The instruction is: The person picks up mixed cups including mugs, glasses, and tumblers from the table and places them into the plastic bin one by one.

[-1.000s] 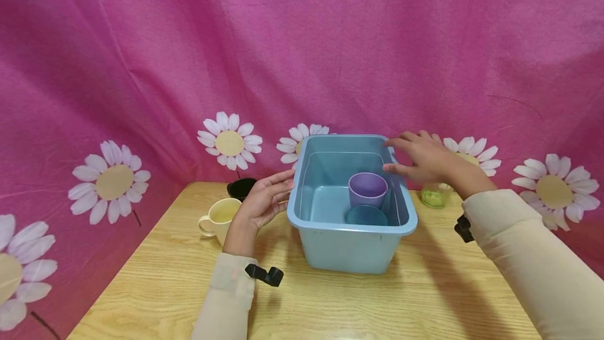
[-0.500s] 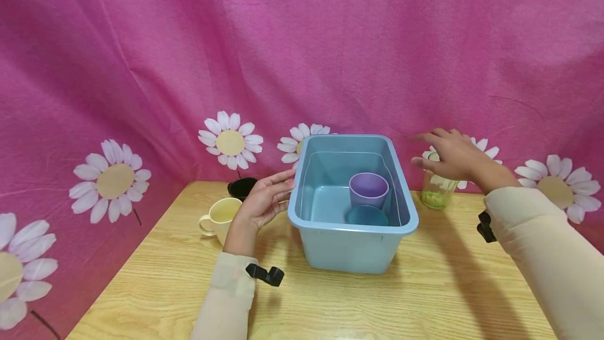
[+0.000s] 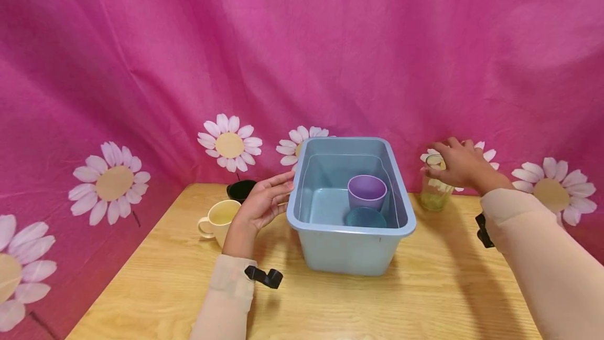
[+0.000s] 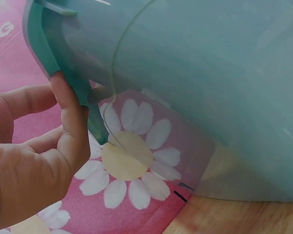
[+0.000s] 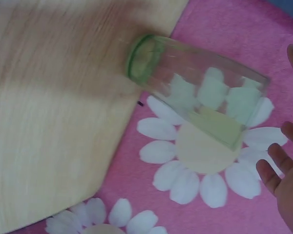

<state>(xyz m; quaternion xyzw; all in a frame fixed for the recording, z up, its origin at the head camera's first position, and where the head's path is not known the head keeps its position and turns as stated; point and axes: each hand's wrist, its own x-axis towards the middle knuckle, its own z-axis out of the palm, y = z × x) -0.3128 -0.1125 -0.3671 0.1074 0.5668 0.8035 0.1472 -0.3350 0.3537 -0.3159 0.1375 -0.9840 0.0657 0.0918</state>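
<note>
Right hand: grip spread, fingers parted around the mouth end of the glass; the right-wrist view shows a gap between fingertips and glass. Glass stands upright at the far right of the bench, just below and left of this grip. Appearance: clear, faintly green wall, denser green at the thick round base, glossy, tall and straight-sided; white petals of the cloth show through it. Left hand: grip spread, fingers loosely bent, fingertips touching the left rim of the bin; whether the thumb presses too, cannot tell. Bin: blue-grey, smooth, apparently plastic, rectangular with rounded corners, walls tapering downward beneath a flared lip; sits between the two hands, left of the glass. Inside, toward its right side: purple cup, matte and round, upright; nearer, a teal vessel, circular rim visible. Left of bin: pale yellow mug, handle to the left, partly behind the left forearm; black cup just beyond it. Bench surface: light wood grain. Cloth behind: pink, softly creased, daisy print.
</note>
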